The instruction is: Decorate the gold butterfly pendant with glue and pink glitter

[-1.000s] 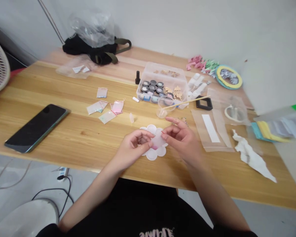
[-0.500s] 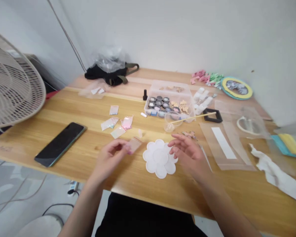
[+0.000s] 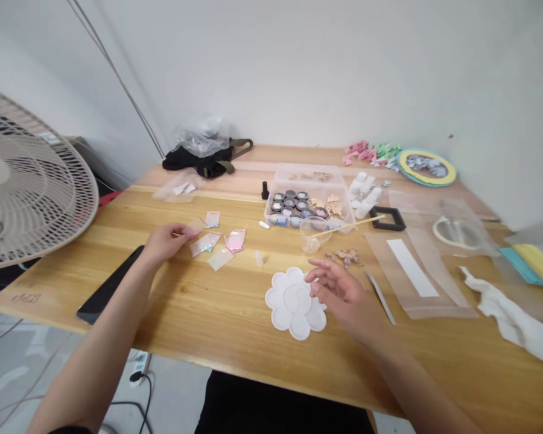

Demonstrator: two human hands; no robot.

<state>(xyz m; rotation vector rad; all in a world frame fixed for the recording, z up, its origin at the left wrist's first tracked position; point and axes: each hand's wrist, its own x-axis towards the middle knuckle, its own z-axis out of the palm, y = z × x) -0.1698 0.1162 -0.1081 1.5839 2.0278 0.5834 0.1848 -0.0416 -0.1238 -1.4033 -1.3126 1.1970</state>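
Observation:
My left hand [image 3: 166, 242] pinches a small zip bag [image 3: 194, 227] by its edge, at the left end of a loose group of similar bags. Among these are a clear bag [image 3: 213, 219] and a pinkish one [image 3: 236, 240]. My right hand [image 3: 337, 289] hovers over the right edge of a white flower-shaped palette [image 3: 294, 301], fingers apart and holding nothing. Just beyond that hand lies a glittery butterfly-like piece [image 3: 347, 257]. A clear cup [image 3: 308, 238] with a wooden stick [image 3: 355, 224] across it stands behind the palette. Tweezers [image 3: 381, 299] rest right of my right hand.
A clear plastic box [image 3: 308, 173] of small round pots stands at the back centre. My left forearm passes over a phone [image 3: 106, 292]. A fan [image 3: 31, 181] stands at far left. A black square frame [image 3: 388, 219] and a white cloth [image 3: 502, 313] lie to the right.
My left hand has moved left and away from me with the small bag, from beside the palette to the other bags. My right hand stays by the palette. The view has shifted slightly.

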